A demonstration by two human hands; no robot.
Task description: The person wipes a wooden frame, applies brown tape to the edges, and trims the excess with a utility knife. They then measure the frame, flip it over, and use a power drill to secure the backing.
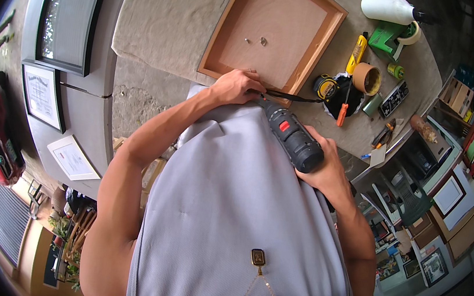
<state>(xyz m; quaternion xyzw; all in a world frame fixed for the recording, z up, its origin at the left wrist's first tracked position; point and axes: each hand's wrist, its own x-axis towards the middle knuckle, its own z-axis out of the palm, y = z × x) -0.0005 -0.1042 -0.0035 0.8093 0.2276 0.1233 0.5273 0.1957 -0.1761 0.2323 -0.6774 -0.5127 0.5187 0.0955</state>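
Observation:
A shallow wooden tray (210, 48) with a raised rim lies on the worktable in front of me. Small metal pieces (263, 41) rest on its floor. My right hand (328, 167) is closed round a black cordless drill (291, 134) with a red switch, its nose pointing at the tray's near side. My left hand (237, 86) is at that same near rim, beside the drill's tip. Its fingers are curled together, and what they pinch is hidden. A black strap (292, 97) runs from near the drill's tip toward the right.
Right of the tray are a tape measure (326, 87), a yellow cutter (356, 53), a screwdriver (342, 114), a tape roll (366, 79), pliers (383, 134) and a white bottle (387, 9). Picture frames (69, 26) lie on a grey surface at left. Cluttered shelves stand far right.

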